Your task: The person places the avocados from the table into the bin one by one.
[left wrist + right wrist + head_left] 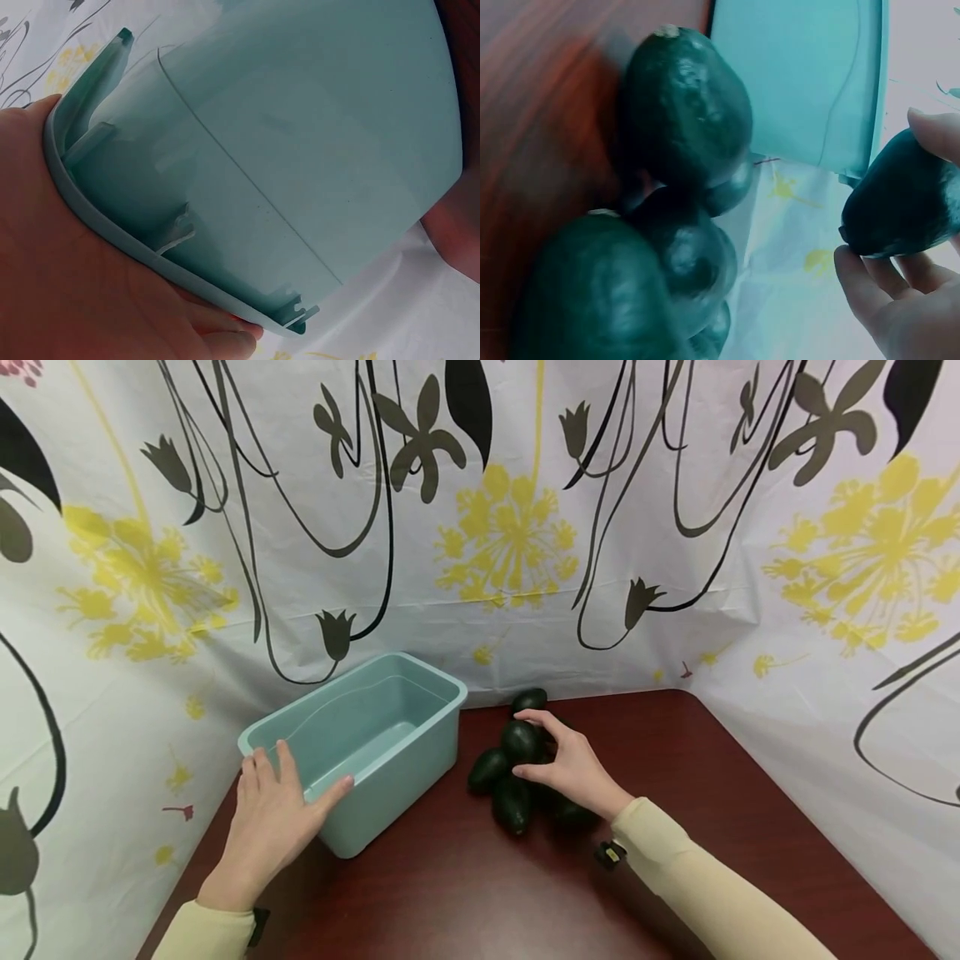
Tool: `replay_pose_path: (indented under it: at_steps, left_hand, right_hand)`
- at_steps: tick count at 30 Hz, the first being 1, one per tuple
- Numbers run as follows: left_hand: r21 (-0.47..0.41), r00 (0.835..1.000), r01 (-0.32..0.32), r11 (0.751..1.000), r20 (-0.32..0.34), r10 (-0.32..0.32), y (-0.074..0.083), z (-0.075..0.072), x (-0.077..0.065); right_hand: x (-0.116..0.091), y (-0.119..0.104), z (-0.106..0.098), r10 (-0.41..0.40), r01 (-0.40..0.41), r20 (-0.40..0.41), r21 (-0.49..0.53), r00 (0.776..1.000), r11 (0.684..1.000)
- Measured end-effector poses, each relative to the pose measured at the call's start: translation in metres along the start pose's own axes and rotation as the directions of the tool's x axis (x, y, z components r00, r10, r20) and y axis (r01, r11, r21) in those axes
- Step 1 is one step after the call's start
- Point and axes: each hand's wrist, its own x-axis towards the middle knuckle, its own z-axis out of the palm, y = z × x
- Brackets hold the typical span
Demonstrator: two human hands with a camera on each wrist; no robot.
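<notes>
Here, the right grip (576,767) pinches a glossy, egg-shaped avocado (897,201).

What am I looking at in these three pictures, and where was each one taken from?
No robot here: just a person's left hand and right hand, both bare. The wide picture comes from a camera on the person's head; the other two come from one camera on each wrist. On the dark red table are a blue-green tub and some dark green fruits that look like avocados. The right hand holds one fruit between thumb and fingers; the left hand touches the tub's rim.
</notes>
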Motion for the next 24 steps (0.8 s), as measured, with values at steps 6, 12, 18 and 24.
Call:
replay_pose_path:
  at_steps: [6,12,18,24]
  left_hand:
    - [-0.010,1.000,0.000,1.000,-0.004,0.000,0.001,0.002,0.001]
    - [-0.001,1.000,0.004,1.000,-0.011,-0.004,0.000,0.000,-0.001]
    - [0.004,1.000,0.006,1.000,-0.013,-0.006,0.000,0.000,0.000]
    - [0.002,1.000,0.005,1.000,-0.018,-0.005,0.000,0.000,0.000]
  right_hand:
    - [0.014,-0.007,0.002,-0.019,0.019,-0.001,0.005,1.000,1.000]
    - [0.029,-0.017,0.008,-0.067,0.067,0.013,0.018,0.998,0.998]
    - [0.042,-0.025,0.014,-0.102,0.102,0.001,0.020,0.995,0.995]
    - [0.050,-0.033,0.020,-0.128,0.127,0.015,0.049,0.992,0.991]
